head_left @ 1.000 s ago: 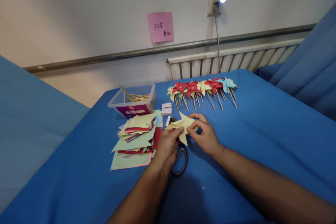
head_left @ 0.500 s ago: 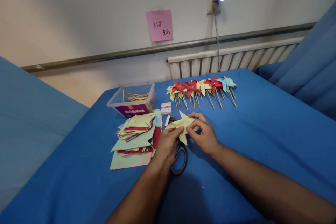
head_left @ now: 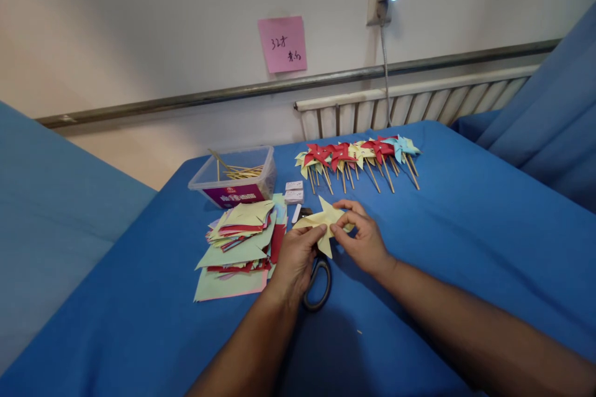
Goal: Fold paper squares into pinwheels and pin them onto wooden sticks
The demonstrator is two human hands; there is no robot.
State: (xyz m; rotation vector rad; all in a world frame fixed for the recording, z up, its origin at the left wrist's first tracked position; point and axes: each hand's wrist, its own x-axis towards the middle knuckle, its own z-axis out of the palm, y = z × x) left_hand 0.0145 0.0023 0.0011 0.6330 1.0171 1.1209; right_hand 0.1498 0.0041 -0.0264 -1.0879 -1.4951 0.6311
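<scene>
A pale yellow paper pinwheel (head_left: 328,213) is held up above the blue cloth, its points folded in toward the middle. My left hand (head_left: 298,254) grips it from the left, thumb on top near the centre. From the right, my right hand (head_left: 365,239) pinches it, with thumb and forefinger by the middle and right point. Any small pin between those fingers is too small to make out. Below the pinwheel lie scissors (head_left: 318,285) with dark handles, their blades hidden under my left hand. Two small white boxes (head_left: 293,192) sit just beyond.
Cut coloured paper (head_left: 233,254) is stacked at left. Behind it stands a clear plastic box (head_left: 200,184) with thin wooden sticks. Several finished pinwheels on sticks (head_left: 339,155) lie in a row along the back. A radiator (head_left: 419,102) and metal rail (head_left: 209,96) run along the wall.
</scene>
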